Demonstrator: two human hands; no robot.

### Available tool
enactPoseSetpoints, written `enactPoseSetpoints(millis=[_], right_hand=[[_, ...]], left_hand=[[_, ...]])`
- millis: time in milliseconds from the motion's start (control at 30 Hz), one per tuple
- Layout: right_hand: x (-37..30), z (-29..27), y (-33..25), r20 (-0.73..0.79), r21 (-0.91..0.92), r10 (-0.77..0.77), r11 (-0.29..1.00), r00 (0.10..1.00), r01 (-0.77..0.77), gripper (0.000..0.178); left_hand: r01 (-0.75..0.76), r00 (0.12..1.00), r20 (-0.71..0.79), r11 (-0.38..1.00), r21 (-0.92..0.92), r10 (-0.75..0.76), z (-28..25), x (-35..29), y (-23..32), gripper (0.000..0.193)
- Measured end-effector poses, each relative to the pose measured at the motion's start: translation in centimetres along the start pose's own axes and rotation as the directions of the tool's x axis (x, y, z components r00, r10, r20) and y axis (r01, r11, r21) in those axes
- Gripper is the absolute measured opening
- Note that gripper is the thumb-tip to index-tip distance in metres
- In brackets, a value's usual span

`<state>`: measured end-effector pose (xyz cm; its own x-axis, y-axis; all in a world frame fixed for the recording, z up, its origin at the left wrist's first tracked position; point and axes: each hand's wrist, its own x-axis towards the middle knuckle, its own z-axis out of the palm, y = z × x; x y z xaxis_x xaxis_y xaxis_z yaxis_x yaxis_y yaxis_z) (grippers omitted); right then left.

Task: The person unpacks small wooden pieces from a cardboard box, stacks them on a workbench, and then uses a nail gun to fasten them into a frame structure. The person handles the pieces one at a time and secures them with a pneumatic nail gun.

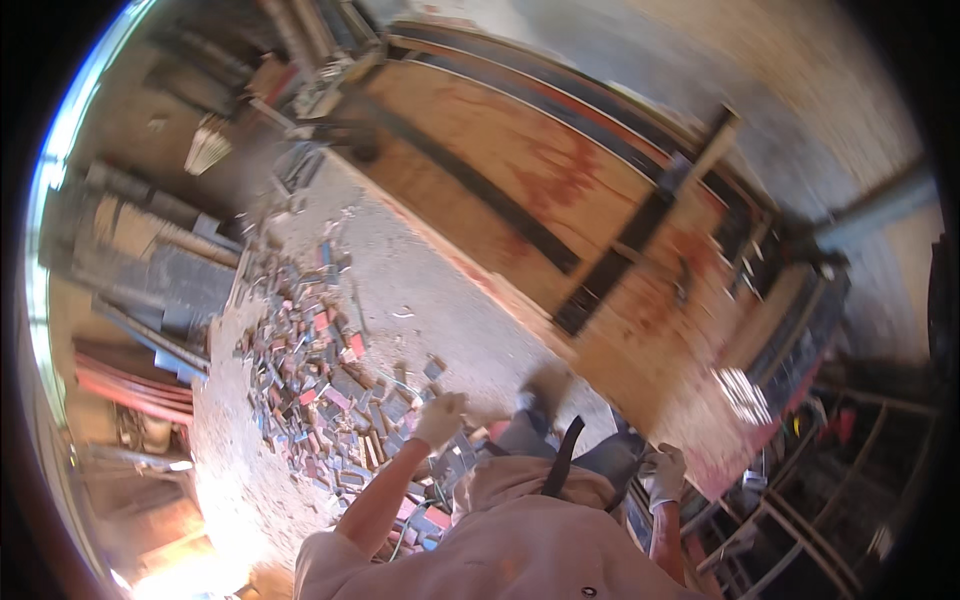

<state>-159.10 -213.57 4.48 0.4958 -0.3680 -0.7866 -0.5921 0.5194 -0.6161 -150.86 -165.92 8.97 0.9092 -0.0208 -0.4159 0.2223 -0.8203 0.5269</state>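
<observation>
My left hand [438, 420], in a pale work glove, hangs over the edge of a heap of wood offcuts [335, 400]. Its fingers look curled in, and nothing shows in them. Close to the near corner of a large wooden worktable [625, 375] is my right hand [665, 473], also gloved. Its fingers are bent and somewhat blurred; whatever they may hold cannot be made out. On the worktable lie a long dark strip [470, 180] and, crossing toward its near edge, a dark beam [625, 260]. Red stains mark the tabletop.
Stacked boards and panels [160, 260] stand at the left, with curved red pieces [135, 390] below them. A rack of bars [820, 500] is at the lower right. Concrete floor [400, 270] runs between the heap and the worktable. Bright light glares at the lower left.
</observation>
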Motion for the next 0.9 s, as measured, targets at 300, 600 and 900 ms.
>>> enactPoseSetpoints(millis=[300,600,900], right_hand=[[-10.0,36.2,0.1,0.761,-0.346,-0.090,0.781,0.642,0.520,0.017],[-7.0,60.6,-3.1,0.722,-0.347,-0.117,0.792,0.682,0.503,0.028],[-4.1,91.6,-6.5,0.800,-0.298,-0.235,0.643,0.552,0.705,0.026]], left_hand=[[-0.095,0.696,-0.521,0.655,-0.750,-0.495,-10.5,-2.5,-16.9,0.021],[0.192,0.739,-0.361,0.691,-0.697,-0.569,-23.3,7.6,-23.4,0.025],[0.066,0.568,-0.464,0.600,-0.797,-0.680,-35.7,15.3,-37.8,0.019]])
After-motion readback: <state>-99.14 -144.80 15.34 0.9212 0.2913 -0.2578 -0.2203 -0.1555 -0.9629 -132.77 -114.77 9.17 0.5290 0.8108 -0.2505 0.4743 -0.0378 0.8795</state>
